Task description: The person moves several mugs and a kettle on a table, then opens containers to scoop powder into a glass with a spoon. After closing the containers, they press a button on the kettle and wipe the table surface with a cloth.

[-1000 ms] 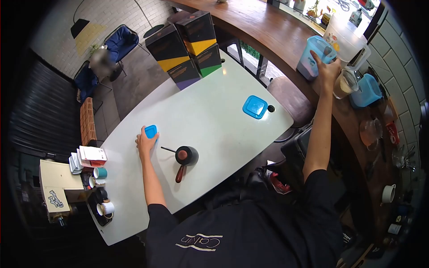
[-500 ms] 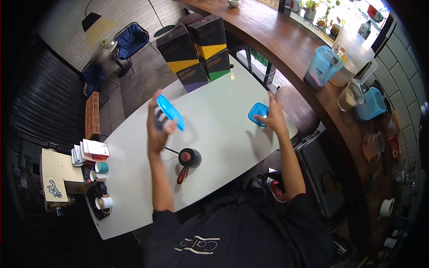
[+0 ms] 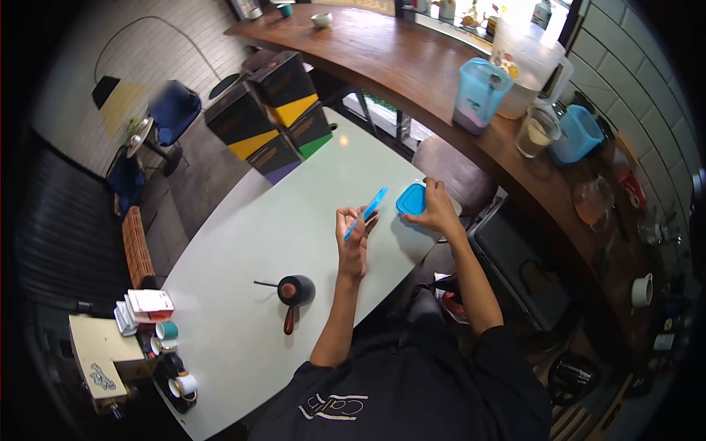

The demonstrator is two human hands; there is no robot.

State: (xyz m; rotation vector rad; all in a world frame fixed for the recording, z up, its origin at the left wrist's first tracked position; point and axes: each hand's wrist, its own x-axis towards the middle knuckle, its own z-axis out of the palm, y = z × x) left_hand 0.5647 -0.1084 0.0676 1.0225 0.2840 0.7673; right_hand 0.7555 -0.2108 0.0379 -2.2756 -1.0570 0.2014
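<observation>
My left hand is closed on a thin blue lid, tilted up and seen nearly edge-on above the table. Close by on the right, my right hand grips a small square blue container at the table's far right end, thumb on the near side and fingers on the far side. Whether the container has anything in it cannot be made out. Nearer the table's front stands a dark round vessel with a reddish-brown wooden handle and a thin black rod sticking out to the left.
The white table carries black boxes at its far end, and cups and a stack of booklets at the left. A wooden counter curves along the right with a blue jug, a measuring cup and other jugs.
My left hand has moved right with the blue lid, now beside the container. My right hand has closed around the container. The camera view has shifted.
</observation>
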